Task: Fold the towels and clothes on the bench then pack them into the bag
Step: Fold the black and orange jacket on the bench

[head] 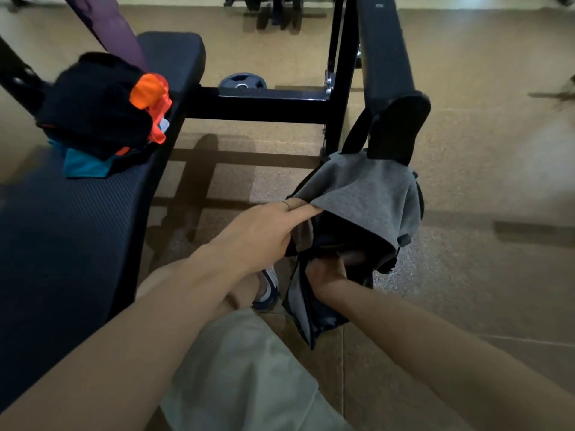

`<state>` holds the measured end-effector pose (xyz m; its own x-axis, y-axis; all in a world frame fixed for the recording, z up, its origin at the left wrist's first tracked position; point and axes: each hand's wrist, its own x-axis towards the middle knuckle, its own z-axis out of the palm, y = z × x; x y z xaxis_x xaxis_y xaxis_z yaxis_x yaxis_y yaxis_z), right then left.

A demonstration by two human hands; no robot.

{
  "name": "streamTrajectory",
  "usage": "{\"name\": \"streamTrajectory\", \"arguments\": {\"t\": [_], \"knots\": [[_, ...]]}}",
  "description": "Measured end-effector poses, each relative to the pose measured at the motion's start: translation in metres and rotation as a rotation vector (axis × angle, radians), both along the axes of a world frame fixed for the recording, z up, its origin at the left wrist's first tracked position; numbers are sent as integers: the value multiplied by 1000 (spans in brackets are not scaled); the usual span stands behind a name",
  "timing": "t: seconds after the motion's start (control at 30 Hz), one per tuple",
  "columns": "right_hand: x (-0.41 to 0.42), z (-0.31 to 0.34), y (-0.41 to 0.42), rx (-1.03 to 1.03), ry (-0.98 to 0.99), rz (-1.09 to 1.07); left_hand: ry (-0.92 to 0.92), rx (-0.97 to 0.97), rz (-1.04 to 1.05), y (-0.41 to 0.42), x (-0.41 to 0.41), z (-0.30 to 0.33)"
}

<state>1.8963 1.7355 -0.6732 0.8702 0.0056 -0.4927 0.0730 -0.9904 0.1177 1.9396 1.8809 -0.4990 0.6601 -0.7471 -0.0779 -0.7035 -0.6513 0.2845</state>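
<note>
Hands [259, 227] in bag [311, 309] (grey towel [361, 194])

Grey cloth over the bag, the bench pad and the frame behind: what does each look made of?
Grey cloth: soft matte knit or towelling, draping in loose folds; which one, unclear. Bench pad: dark padded vinyl or similar, with a fine ribbed texture and slight sheen. Frame: black painted metal, going by its straight square bars and bolted bracket.

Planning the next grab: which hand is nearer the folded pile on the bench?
Left. The left hand pinches the grey towel at the bag; the right hand reaches inside, farther from the pile.
</note>
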Motion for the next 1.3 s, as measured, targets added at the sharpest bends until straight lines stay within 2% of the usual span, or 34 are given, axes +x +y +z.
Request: {"name": "streamTrajectory", "arguments": {"t": [0.07, 0.17, 0.37, 0.53, 0.8, 0.9, 1.0, 1.07, 1.17, 1.23, 1.3], "knots": [[-3, 30, 27, -5, 62, 87, -21, 2, 4, 12, 0, 10], [8, 79, 56, 164, 21, 121, -21, -33, 97, 48, 6, 20], [70, 151, 118, 692, -242, 35, -30, -138, 548, 153, 22, 40], [132, 166, 182, 950, -293, -8, 84, -11, 816, 234, 32, 25], [245, 164, 267, 968, -462, -74, 317, 32, 931, 304, 37, -24], [274, 160, 280, 912, -473, -147, 240, 95, 920, 311, 35, -38], [295, 157, 286, 942, -490, -278, 162, 100, 906, 311, 33, -41], [300, 157, 289, 959, -497, -393, 200, 35, 916, 314, 34, -38], [285, 176, 298, 1046, -572, -404, 426, -334, 1048, 319, 39, -22], [260, 202, 311, 1150, -652, -284, 560, -636, 1200, 318, 42, -4], [220, 234, 326, 1287, -723, -70, 633, -878, 1357, 316, 42, 18]]}}
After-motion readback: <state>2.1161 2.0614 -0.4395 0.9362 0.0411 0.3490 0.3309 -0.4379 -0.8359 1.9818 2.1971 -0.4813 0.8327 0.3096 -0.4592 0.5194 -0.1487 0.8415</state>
